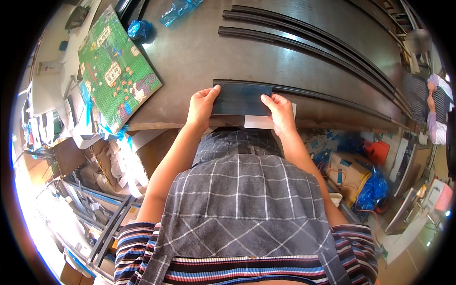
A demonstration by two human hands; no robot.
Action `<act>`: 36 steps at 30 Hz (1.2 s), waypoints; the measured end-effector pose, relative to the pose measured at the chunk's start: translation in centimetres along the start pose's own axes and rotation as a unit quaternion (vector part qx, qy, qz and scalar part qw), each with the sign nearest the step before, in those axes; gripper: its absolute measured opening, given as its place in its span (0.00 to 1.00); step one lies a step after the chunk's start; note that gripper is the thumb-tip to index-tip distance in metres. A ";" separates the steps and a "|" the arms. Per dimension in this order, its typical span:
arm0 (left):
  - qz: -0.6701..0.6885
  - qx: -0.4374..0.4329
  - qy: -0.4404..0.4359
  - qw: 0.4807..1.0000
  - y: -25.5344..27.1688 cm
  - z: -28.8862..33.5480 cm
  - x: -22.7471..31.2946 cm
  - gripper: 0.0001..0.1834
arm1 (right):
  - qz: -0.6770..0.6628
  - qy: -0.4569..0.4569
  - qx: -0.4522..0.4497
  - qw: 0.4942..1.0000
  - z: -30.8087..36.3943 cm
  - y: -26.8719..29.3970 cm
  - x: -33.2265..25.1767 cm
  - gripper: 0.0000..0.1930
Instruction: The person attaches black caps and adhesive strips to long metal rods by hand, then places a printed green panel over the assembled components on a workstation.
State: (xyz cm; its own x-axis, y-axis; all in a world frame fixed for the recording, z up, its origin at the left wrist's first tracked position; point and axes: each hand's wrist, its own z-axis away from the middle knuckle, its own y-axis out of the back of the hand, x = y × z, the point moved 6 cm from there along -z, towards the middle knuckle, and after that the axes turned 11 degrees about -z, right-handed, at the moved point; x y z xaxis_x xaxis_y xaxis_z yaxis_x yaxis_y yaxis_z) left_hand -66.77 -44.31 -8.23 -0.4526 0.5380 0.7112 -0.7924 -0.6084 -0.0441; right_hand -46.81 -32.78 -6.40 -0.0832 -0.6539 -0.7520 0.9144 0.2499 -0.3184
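A dark blue-grey rectangular sheet (242, 100) is held level over the near edge of the table. My left hand (203, 105) grips its left end, thumb on top near the upper corner. On its right end my right hand (280, 113) closes, the thumb pressed on the face. Below the sheet, partly covered by it and by my right hand, lies a white rectangular piece (257, 122). Just beyond the sheet a long black strip (327, 97) runs off to the right along the table; the sheet hides part of it.
Several more long black strips (285, 42) lie across the metal table (185, 57). A green patterned board (114, 71) stands at the left, with crumpled blue film (138, 29) beyond. Boxes (346, 173) and blue plastic (373, 190) sit below right. Another person (437, 107) is at far right.
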 end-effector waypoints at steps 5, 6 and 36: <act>0.012 0.001 0.008 1.000 -0.1 0.1 0.4 0.18 | 0.005 0.003 0.001 1.000 -0.2 0.1 0.1 0.07; 0.016 0.003 0.010 1.000 -0.3 0.3 0.7 0.18 | 0.006 0.000 0.002 1.000 -0.3 0.4 0.4 0.07; 0.015 -0.002 -0.011 1.000 0.0 0.4 0.1 0.22 | 0.025 0.016 0.040 0.999 -0.2 1.0 0.6 0.13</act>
State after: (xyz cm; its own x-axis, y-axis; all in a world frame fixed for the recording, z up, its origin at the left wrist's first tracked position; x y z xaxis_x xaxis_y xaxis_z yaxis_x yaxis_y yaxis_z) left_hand -66.64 -44.46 -7.85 -0.4681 0.5063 0.7242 -0.7800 -0.6220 -0.0693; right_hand -46.03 -32.75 -7.31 -0.0484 -0.6184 -0.7843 0.9462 0.2232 -0.2344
